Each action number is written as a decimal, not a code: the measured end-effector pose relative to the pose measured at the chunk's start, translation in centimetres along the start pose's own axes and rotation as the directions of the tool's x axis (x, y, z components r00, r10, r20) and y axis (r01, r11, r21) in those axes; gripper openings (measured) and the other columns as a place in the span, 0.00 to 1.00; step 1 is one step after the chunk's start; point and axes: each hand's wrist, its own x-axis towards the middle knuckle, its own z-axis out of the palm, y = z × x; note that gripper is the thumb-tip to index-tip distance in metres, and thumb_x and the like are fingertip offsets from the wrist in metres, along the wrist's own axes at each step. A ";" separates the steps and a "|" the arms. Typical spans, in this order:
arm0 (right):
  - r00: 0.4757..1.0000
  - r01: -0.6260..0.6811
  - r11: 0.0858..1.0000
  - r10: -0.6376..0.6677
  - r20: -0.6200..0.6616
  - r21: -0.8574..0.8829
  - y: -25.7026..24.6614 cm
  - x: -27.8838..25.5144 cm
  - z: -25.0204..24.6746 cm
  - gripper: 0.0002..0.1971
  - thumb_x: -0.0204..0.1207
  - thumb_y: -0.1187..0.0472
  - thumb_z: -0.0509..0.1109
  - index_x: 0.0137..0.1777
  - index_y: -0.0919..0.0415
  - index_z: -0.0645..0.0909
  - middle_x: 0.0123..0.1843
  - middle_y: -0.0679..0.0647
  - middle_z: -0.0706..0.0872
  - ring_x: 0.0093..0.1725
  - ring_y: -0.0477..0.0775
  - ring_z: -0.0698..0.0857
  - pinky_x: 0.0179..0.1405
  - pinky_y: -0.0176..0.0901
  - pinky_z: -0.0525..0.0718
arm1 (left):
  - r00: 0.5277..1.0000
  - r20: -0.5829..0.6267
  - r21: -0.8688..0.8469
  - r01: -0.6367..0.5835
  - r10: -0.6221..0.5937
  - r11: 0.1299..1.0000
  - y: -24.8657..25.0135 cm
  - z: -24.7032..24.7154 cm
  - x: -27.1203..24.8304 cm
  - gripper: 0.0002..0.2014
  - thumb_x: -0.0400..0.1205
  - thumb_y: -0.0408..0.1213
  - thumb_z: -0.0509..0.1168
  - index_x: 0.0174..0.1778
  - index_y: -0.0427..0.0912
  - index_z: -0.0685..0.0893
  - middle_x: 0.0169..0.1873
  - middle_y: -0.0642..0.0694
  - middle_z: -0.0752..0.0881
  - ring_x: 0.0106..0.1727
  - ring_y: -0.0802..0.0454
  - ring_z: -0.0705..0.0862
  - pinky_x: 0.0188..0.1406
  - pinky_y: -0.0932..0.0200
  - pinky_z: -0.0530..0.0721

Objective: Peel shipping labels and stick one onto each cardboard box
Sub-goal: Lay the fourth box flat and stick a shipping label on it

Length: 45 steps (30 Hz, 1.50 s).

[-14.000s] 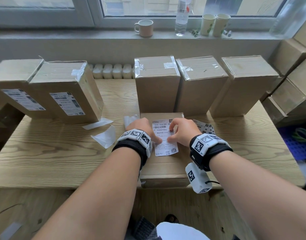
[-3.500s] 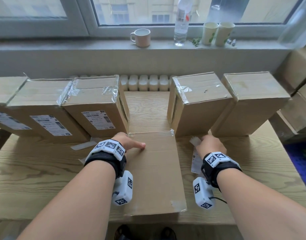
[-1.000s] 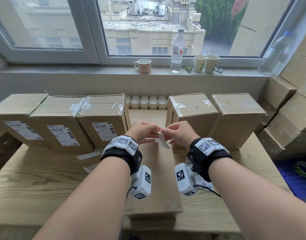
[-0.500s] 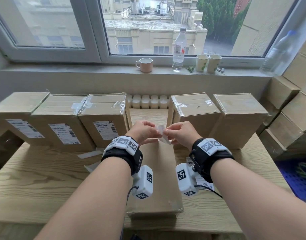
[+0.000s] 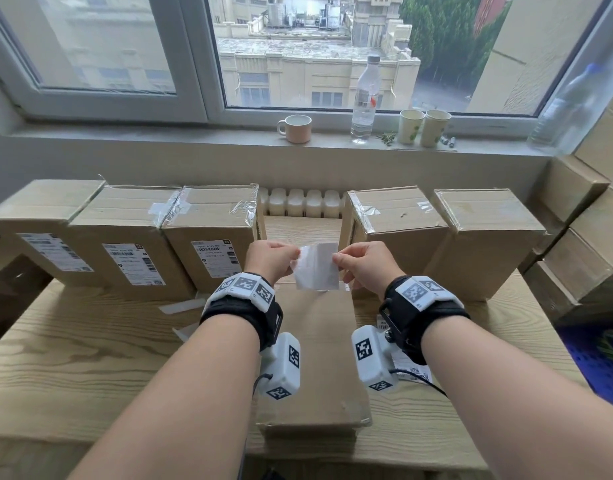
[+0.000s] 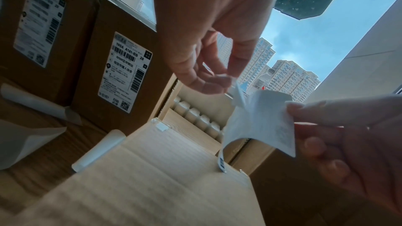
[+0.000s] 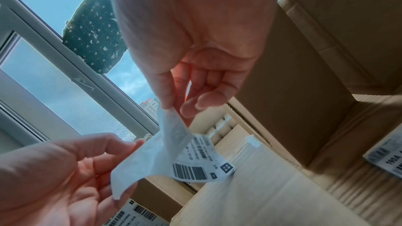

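Left hand (image 5: 271, 259): fingers pinch the shipping label (image 5: 317, 266) at its 9 o'clock edge
Right hand (image 5: 363, 263): fingers pinch its 3 o'clock edge
Labelled box (image 6: 121, 75): reads "190A A161-BB 28"

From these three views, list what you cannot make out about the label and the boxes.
- Label: head view shows only its blank back; print faces away.
- Label text: right wrist view, blurred and curled.
- How far the backing is peeled: both wrist views, fingers cover the split.
- Flat box: head view, wrist cameras cover parts.
- Leftmost box: cut by the edge.
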 end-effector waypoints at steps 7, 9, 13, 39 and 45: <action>0.992 0.021 0.999 -0.017 -0.123 0.026 -1.2 0.7 1.1 0.05 0.77 0.62 0.73 0.39 0.56 0.85 0.34 0.51 0.86 0.30 0.47 0.82 0.30 0.39 0.80 | 0.977 -0.206 0.315 0.008 0.060 0.949 -0.9 -3.9 1.2 0.13 0.78 0.25 0.68 0.35 0.46 0.91 0.36 0.52 0.85 0.48 0.50 0.83 0.47 0.60 0.80; 0.990 0.023 0.999 -0.020 -0.142 0.021 -1.5 1.0 1.5 0.06 0.77 0.63 0.72 0.39 0.55 0.85 0.36 0.50 0.86 0.31 0.47 0.83 0.30 0.39 0.80 | 0.958 -0.279 0.414 0.056 0.068 0.909 -1.4 -5.8 1.7 0.13 0.80 0.27 0.66 0.39 0.46 0.94 0.41 0.51 0.87 0.52 0.48 0.84 0.47 0.61 0.80; 0.984 0.020 0.999 -0.013 -0.176 0.039 -2.1 1.6 2.6 0.07 0.76 0.65 0.70 0.38 0.56 0.85 0.34 0.50 0.86 0.31 0.48 0.83 0.34 0.42 0.82 | 0.919 -0.389 0.499 0.155 0.061 0.853 -2.9 -9.8 3.3 0.09 0.78 0.32 0.68 0.42 0.43 0.94 0.49 0.43 0.91 0.53 0.40 0.86 0.52 0.57 0.85; 0.999 0.021 0.999 -0.020 -0.030 0.042 -5.5 1.5 6.8 0.03 0.72 0.66 0.76 0.39 0.58 0.87 0.36 0.51 0.86 0.36 0.47 0.81 0.38 0.42 0.83 | 0.991 0.128 0.286 -0.006 -0.032 0.958 -0.1 -10.6 3.6 0.13 0.84 0.42 0.67 0.45 0.35 0.91 0.36 0.45 0.88 0.32 0.54 0.82 0.35 0.62 0.80; 0.995 0.096 0.994 -0.095 0.035 -0.054 -6.3 0.1 5.9 0.02 0.70 0.63 0.79 0.39 0.59 0.89 0.38 0.53 0.89 0.38 0.48 0.84 0.35 0.41 0.84 | 0.983 0.118 0.282 0.102 -0.140 0.954 2.3 -8.2 1.9 0.33 0.77 0.66 0.64 0.40 0.35 0.90 0.30 0.46 0.88 0.27 0.54 0.80 0.32 0.61 0.78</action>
